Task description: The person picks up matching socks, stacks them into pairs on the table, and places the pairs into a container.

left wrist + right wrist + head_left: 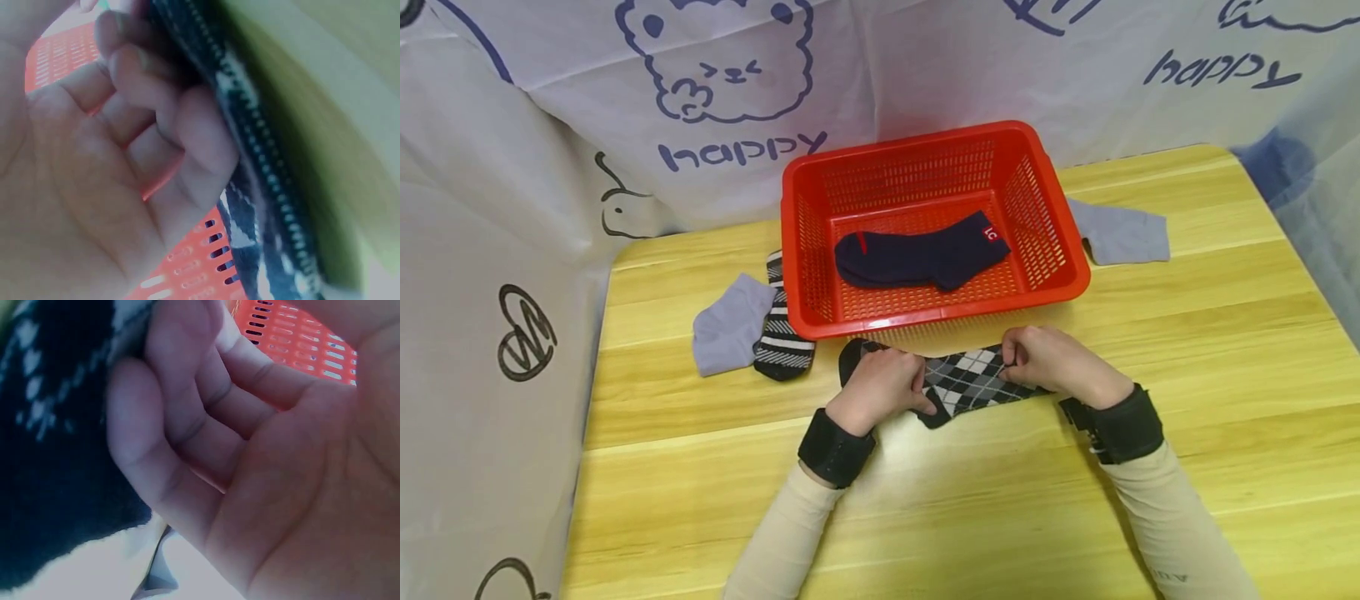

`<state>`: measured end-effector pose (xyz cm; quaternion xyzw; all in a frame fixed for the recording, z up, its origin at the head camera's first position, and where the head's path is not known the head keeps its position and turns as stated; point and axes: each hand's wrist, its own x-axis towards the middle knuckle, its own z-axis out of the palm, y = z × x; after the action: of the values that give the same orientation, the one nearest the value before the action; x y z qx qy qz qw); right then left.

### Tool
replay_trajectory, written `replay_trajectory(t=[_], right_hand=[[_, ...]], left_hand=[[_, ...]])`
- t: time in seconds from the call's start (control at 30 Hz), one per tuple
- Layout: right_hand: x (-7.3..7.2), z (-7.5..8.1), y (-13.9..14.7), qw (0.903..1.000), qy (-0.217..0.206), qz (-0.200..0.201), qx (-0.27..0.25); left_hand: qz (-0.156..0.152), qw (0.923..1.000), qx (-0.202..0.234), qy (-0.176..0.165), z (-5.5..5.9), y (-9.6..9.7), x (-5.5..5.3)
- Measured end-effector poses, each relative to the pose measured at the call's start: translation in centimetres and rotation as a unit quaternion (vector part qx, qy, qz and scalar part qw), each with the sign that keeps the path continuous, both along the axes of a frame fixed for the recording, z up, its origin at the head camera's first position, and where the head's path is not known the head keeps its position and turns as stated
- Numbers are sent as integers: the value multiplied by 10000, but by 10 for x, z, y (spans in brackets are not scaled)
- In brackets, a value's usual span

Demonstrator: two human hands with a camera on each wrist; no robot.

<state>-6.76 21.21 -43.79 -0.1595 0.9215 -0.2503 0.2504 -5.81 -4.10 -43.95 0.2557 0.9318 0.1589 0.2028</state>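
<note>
In the head view an argyle sock (pixel 970 375) in black, grey and white stretches sideways in front of the red basket. My left hand (pixel 883 385) grips it near the black toe and heel; my right hand (pixel 1051 364) pinches it toward the cuff end. Curled left fingers (pixel 200 125) press against the knitted edge in the left wrist view. Dark fabric lies along the right fingers (pixel 134 419) in the right wrist view. Both thumb tips are partly hidden, and I cannot tell whether one sock or a stacked pair is held.
The red basket (pixel 936 315) holds navy socks (pixel 917 254). Left of it lie a light grey sock (pixel 730 325) and a striped black-and-white sock (pixel 784 342), partly hidden by the basket. Another grey sock (pixel 1127 235) lies to its right. Printed cloth (pixel 925 67) hangs behind the wooden table (pixel 715 500).
</note>
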Motion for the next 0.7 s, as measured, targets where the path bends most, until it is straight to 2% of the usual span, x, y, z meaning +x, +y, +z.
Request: replay_trajectory(t=[0.23,0.47,0.6,0.7], right_hand=[[-2,-2,0,9999,77,-12,71],[-4,-2,2,9997,184,-70,147],[-5,-3,4,9997,142,-73,159],[-5,-4,5,9998,99,-73,157]], left_hand=[[200,9996,-100,185,-2,-1,-2],[256,9989,-245,311,-3,-1,-4],[143,9993,-286,198,-1,-1,-2],[-63,9997,-227,58,6,-1,0]])
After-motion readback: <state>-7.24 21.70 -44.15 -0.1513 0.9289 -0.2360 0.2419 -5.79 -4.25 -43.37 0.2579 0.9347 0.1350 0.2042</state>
